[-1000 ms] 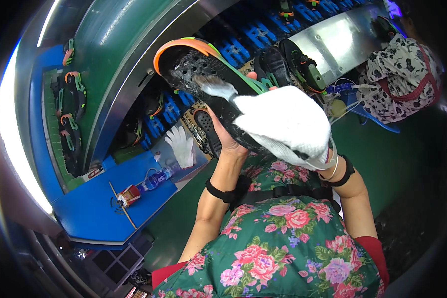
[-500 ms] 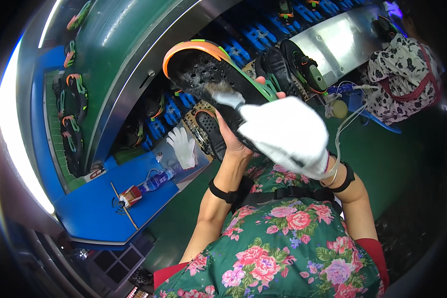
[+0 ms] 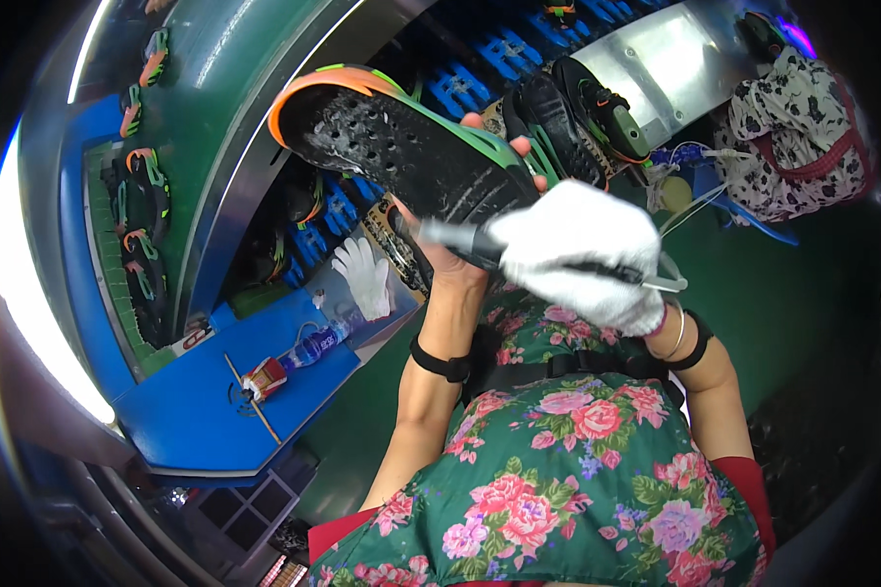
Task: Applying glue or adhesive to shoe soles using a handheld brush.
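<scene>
My bare left hand [image 3: 452, 266] holds a shoe sole [image 3: 392, 147] from below, fingertips showing along its green edge. The sole is black inside with small holes, an orange and green rim, and wet, whitish smears toward its far end. In a white knit glove, my right hand [image 3: 578, 254] is closed around a brush [image 3: 460, 238]. The brush's grey end is blurred and lies across the sole's near left edge, in front of my left palm; whether it touches the sole I cannot tell. A pale thin tube [image 3: 672, 276] shows at the right glove's wrist.
Dark shoes [image 3: 597, 112] and soles stand on a rack to the far right, beside a metal plate [image 3: 666, 68]. A white glove [image 3: 364, 279], a plastic bottle [image 3: 318, 344] and a small red box [image 3: 262, 379] lie to the left. More soles [image 3: 145, 245] line the conveyor.
My right hand has drawn the brush back from the sole's holed area toward its near left edge. The sole has shifted slightly left and turned, showing more of its inside.
</scene>
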Tool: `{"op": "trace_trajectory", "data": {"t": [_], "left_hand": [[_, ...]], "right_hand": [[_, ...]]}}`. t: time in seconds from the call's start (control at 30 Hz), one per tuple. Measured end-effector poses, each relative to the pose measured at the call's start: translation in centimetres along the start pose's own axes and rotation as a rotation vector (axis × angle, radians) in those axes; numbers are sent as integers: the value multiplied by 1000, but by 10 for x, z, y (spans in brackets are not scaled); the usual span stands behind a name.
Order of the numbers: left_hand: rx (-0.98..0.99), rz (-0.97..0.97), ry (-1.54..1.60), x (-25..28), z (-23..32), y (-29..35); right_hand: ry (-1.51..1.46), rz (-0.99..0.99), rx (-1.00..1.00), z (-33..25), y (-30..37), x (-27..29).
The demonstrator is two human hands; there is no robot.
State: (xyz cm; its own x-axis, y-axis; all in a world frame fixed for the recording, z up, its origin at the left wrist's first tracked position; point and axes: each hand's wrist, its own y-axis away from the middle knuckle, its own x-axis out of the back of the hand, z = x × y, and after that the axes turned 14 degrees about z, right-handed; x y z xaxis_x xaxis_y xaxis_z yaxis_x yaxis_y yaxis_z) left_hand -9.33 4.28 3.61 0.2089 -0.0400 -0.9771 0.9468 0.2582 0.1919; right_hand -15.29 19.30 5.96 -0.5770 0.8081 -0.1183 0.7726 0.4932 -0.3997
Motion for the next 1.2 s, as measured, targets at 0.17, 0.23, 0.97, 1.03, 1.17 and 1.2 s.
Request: {"op": "trace_trajectory", "data": {"t": [0.17, 0.23, 0.97, 1.03, 1.17, 1.2], "left_hand": [[-5, -99, -191, 18, 15, -11], [22, -64, -166, 23, 23, -14], [173, -7, -300, 11, 50, -5], [212, -4, -321, 8, 59, -3], [295, -6, -342, 2, 66, -5], [328, 1, -329, 2, 67, -5]], "right_hand": [[213, -65, 360, -3, 0, -6], [109, -98, 220, -7, -7, 1], [74, -146, 116, -4, -6, 8], [268, -206, 282, -8, 1, 3], [47, -308, 51, -21, 5, 2], [-29, -320, -41, -22, 4, 3]]}}
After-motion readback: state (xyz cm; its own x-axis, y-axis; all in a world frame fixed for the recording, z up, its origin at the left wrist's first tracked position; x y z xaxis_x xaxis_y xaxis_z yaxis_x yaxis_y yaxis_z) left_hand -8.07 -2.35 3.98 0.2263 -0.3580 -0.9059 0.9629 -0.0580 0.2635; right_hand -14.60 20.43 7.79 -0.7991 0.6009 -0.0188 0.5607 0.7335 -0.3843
